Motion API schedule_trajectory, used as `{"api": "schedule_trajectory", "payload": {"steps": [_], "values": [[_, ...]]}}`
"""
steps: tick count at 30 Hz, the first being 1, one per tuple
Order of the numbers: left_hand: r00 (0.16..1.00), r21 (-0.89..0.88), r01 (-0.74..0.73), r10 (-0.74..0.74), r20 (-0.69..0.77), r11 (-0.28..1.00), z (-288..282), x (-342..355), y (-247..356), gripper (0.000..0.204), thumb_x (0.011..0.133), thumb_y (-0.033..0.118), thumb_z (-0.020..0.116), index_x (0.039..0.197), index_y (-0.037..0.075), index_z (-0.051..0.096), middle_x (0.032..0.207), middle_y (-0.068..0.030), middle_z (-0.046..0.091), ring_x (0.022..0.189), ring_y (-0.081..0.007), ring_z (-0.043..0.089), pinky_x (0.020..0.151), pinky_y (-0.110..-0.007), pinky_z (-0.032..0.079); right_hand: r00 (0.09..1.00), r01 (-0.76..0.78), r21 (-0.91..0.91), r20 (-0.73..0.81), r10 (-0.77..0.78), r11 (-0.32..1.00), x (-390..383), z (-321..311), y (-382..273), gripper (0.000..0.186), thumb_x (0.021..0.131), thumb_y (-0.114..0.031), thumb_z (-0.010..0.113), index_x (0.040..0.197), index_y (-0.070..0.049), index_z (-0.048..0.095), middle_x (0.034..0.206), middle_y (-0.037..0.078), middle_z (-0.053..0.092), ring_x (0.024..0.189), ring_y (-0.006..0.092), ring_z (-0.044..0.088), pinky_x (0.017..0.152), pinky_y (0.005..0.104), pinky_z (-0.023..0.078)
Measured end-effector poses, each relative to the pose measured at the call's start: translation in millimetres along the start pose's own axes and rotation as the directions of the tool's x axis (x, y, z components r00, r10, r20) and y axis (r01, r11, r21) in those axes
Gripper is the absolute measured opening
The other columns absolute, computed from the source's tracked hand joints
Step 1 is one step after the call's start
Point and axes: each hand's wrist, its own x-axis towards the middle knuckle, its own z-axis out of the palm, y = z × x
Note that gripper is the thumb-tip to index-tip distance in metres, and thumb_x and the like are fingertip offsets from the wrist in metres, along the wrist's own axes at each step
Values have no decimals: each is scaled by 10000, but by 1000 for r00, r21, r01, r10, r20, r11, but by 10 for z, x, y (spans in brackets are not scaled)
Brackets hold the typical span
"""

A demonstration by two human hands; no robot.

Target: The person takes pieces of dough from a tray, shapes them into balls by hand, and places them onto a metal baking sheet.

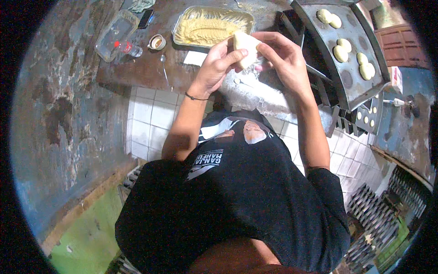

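Observation:
A pale, flattened piece of dough (245, 48) is held up between my two hands over the table's near edge. My left hand (216, 65) grips its left side, thumb pressed on the face turned to me. From the right, my right hand (287, 58) pinches its edge between thumb and curled fingers, some of them hidden behind it. Just beyond is a rectangular tray (173, 39) full of soft yellow paste. Below the dough lies a flour-dusted surface (273, 98) with a small pale spoon (243, 81) on it.
At right, a dark metal baking tray (323, 49) carries several round dough balls (340, 54) in pairs. To the left are a clear plastic container (109, 50), a bottle with a red cap (127, 48), a small cup (157, 42), a phone (145, 18) and a metal spoon (164, 68).

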Motion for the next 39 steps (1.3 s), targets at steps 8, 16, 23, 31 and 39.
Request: {"api": "schedule_trajectory", "payload": {"steps": [8,16,23,31,39], "values": [[1000,-58,5,-7,-30,998,-249,-113,234,280,993,231,587,1203,47,618,954,-9,644,778,-45,563,611,-196,411,889,447,-688,269,-371,572,109,503,-446,637,760,-276,873,1328,-102,643,1195,182,596,1053,373,642,939,456,541],[991,60,-133,134,-20,989,-471,-253,421,324,1029,316,599,1198,40,596,938,-24,665,743,-71,586,569,-220,463,966,205,-583,-11,-260,786,227,745,-438,259,893,-169,774,1099,-13,747,1015,127,707,903,251,722,785,349,584],[997,-100,-69,71,10,993,-667,-230,535,270,999,251,638,1154,31,625,917,-5,650,687,-39,548,526,-191,410,819,515,-687,219,-530,513,318,964,-488,583,807,-275,859,1332,-96,679,1164,154,666,1009,306,699,891,382,571],[999,-157,-45,41,-26,987,-583,-103,769,338,1001,248,690,1250,57,560,826,-24,624,641,-36,534,510,-172,443,915,223,-292,-268,-303,930,402,950,-216,295,909,-157,794,1152,7,755,909,51,698,822,116,658,761,280,555],[912,29,-410,409,31,912,-115,355,851,343,853,84,802,1131,41,607,1007,-35,670,972,-115,643,849,-282,543,964,52,756,-210,166,653,262,1098,-58,441,923,-72,757,1317,-105,562,1179,38,643,965,114,655,834,318,628]]}}
